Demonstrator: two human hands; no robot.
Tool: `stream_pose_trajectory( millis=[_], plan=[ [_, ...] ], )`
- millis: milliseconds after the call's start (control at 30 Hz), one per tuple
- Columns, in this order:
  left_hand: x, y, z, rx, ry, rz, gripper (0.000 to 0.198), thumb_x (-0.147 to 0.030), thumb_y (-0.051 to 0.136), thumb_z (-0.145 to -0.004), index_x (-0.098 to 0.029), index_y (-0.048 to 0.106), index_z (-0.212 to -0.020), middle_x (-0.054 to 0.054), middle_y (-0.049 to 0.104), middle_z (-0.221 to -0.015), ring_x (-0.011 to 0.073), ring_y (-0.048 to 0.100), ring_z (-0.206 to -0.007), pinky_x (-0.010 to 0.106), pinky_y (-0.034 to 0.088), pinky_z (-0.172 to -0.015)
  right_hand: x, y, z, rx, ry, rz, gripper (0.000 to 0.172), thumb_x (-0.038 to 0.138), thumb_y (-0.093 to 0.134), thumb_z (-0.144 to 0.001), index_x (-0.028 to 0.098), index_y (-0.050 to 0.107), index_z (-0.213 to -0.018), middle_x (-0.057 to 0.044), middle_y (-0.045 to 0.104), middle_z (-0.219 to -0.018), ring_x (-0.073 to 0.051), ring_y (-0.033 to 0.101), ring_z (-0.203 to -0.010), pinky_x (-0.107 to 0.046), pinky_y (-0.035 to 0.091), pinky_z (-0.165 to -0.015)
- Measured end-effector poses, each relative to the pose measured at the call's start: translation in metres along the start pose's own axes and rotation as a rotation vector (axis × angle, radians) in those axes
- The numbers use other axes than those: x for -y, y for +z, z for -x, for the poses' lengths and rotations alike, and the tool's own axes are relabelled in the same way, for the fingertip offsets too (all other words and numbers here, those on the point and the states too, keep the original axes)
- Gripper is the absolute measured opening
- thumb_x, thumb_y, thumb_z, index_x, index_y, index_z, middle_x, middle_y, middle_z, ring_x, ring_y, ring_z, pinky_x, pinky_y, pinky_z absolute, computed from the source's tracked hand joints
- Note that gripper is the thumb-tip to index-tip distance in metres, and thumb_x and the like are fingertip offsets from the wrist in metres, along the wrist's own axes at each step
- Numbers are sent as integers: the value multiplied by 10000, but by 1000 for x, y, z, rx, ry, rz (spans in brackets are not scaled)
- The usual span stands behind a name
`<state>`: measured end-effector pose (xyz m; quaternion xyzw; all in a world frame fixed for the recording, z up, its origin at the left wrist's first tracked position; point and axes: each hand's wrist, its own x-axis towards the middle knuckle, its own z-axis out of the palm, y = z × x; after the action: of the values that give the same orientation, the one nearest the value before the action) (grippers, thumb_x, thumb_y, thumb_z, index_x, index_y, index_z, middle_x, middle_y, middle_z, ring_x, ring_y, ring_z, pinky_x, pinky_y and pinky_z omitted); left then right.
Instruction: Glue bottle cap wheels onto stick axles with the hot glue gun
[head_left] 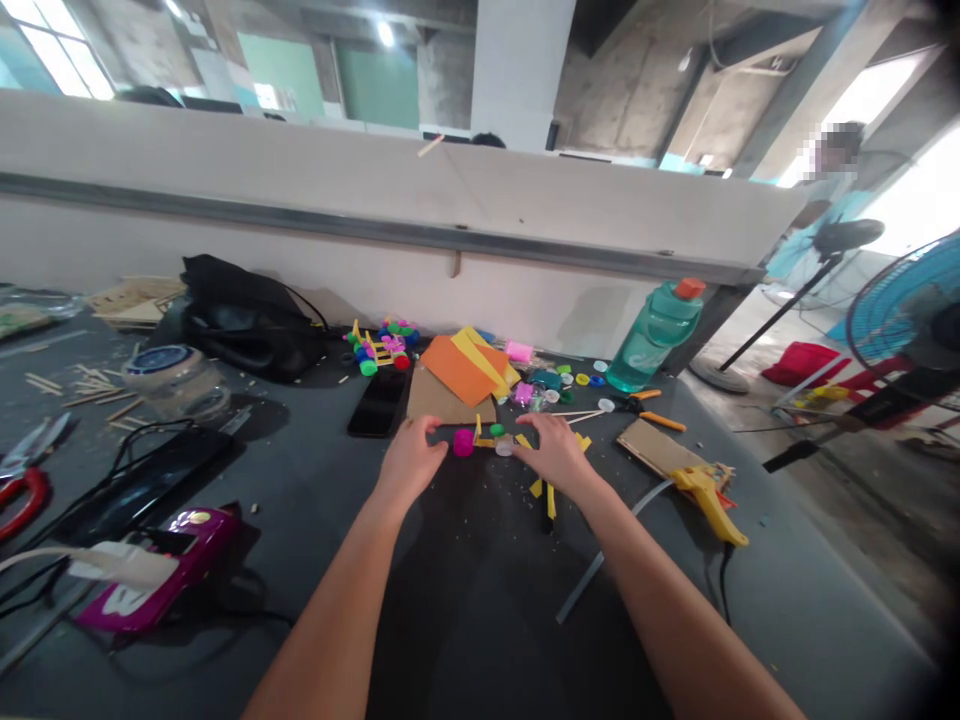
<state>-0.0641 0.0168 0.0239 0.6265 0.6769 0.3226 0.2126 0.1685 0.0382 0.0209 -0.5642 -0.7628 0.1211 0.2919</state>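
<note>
**Small piece of coloured round caps and yellow sticks (484, 442) framed between both palms!**

In the head view, it is set mid-table, just nearer than the flat brown cardboard sheet (442, 407). On its left, the round magenta cap (463, 443) is flanked by the left hand (411, 458), thumb and forefinger parted. On its right, the round clear cap (504, 445) is met closely by the right hand (556, 452), fingers spread too; whether it is touched cannot be told.

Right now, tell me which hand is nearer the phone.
Left. The left hand is close by, just to the near right of the phone; the right hand is farther off to the right.
</note>
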Motion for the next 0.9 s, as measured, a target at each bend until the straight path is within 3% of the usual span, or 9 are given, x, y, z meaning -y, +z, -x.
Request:
stream_pose_trajectory(
  millis=[67,167,400,733,900],
  plan=[
    [4,7,0,96,17,-84,377,-249,606,-718,-192,556,-1087,98,603,-1040,224,585,-898,281,412,-705,-1,7,4,57,-18,143,358,322,656,-704,235,620,-1049,-69,621,-1092,-275,477,-1072,-397,352,-855],
    [4,14,2,130,57,-133,402,-252,591,-752,-183,536,-1144,109,628,-1029,231,595,-896,291,406,-729,0,15,8,88,-19,254,278,338,632,-757,272,642,-1027,-47,646,-1063,-271,473,-1058,-394,318,-844],
    [3,21,1,111,75,-117,216,-237,558,-805,-180,624,-1003,109,662,-971,214,606,-887,276,410,-741,4,24,9,31,-5,311,189,350,583,-816,287,656,-980,-35,677,-972,-255,496,-991,-373,281,-816],
    [5,25,-2,74,87,-211,276,-193,500,-822,-188,594,-1081,115,649,-993,220,601,-893,275,411,-743,7,32,4,36,16,304,226,315,534,-852,269,613,-1059,-39,695,-930,-223,552,-913,-350,285,-830],
    [1,19,3,29,30,-253,232,-206,470,-832,-160,587,-1027,123,660,-946,225,611,-863,287,417,-721,10,25,8,-150,20,236,302,252,504,-843,180,562,-1130,-63,687,-886,-231,557,-925,-326,318,-814]
  ],
)
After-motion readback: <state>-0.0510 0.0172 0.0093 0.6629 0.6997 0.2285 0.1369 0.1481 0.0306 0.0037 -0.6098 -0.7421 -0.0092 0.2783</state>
